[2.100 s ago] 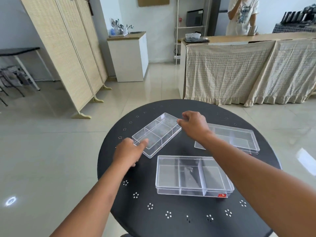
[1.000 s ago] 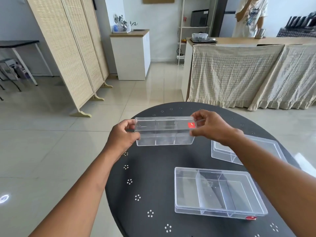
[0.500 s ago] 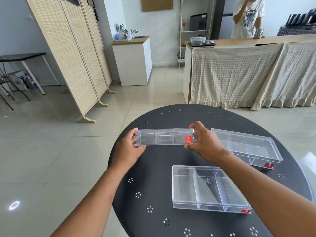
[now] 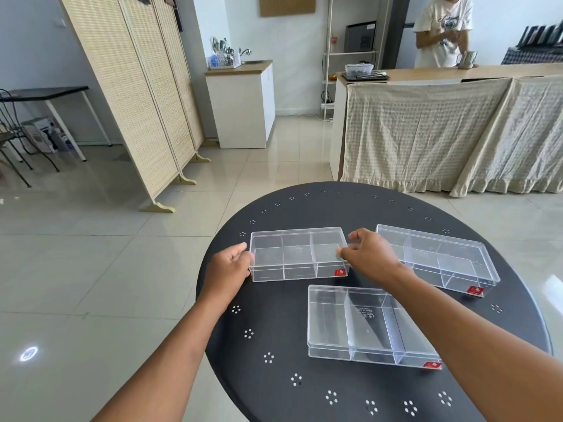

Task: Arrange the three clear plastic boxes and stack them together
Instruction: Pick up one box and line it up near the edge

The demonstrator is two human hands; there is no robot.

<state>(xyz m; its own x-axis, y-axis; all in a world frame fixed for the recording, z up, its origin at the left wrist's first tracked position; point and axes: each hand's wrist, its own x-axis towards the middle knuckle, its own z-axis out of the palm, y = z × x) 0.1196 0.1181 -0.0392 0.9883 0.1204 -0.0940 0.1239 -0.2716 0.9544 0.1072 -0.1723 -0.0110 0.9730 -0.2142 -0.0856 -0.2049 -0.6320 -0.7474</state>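
Note:
Three clear plastic boxes with dividers and small red stickers lie on the round black table. The left box rests flat with its long side towards me. My left hand grips its left end and my right hand pinches its right end. A second box lies at the right, angled, just behind my right wrist. The third box sits nearest me, partly under my right forearm. None of the boxes touch each other.
The table's left edge runs close by my left hand, with tiled floor below. Beyond stand a folding woven screen, a white cabinet and a cloth-draped counter with a person behind it.
I lifted the left box off the table with both hands, turned it so its long side faces me, and lowered it; it now lies flat on the table again.

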